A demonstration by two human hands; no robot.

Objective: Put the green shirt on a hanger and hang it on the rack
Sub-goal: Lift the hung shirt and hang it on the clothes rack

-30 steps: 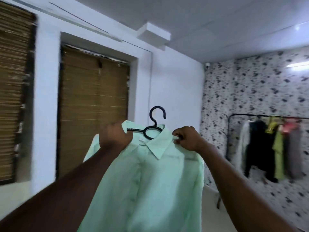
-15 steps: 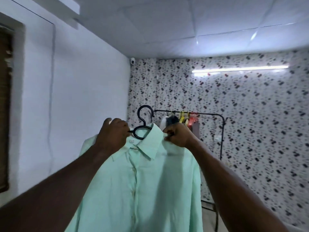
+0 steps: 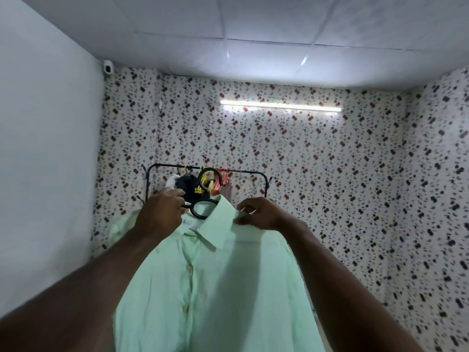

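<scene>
Left hand [image 3: 160, 212] raised at about 11 o'clock of the frame centre, fingers curled round the left arm of the black hanger [image 3: 195, 214], just beside its ring-shaped neck. Right hand [image 3: 258, 214] at about 1 o'clock, thumb and fingertips pinching the green shirt [image 3: 215, 288] at the shoulder seam, right beside the collar. Both forearms reach up from 7 and 5 o'clock. Shirt is on the hanger: collar wraps the neck ring, hook stands upright above it at 12 o'clock, and the front placket hangs down toward 6 o'clock and out of the bottom edge. One shoulder of the shirt juts toward 9 o'clock behind the left wrist. Shirt and hanger are held in the air, well apart from the rack [image 3: 248, 172]. Rack stands against the speckled wallpaper wall [image 3: 330, 174], directly behind the hook at 12 o'clock; black frame, rounded corners. On its bar: a dark garment [image 3: 187, 186] beside something white, then yellow and pinkish-red items [image 3: 218, 186] too small to tell apart. Tube light [image 3: 279, 105] lit on the wall at 1 o'clock. Small security camera [image 3: 107, 68] in the ceiling corner at 10 o'clock. Plain white wall [image 3: 45, 161] fills 9 o'clock.
</scene>
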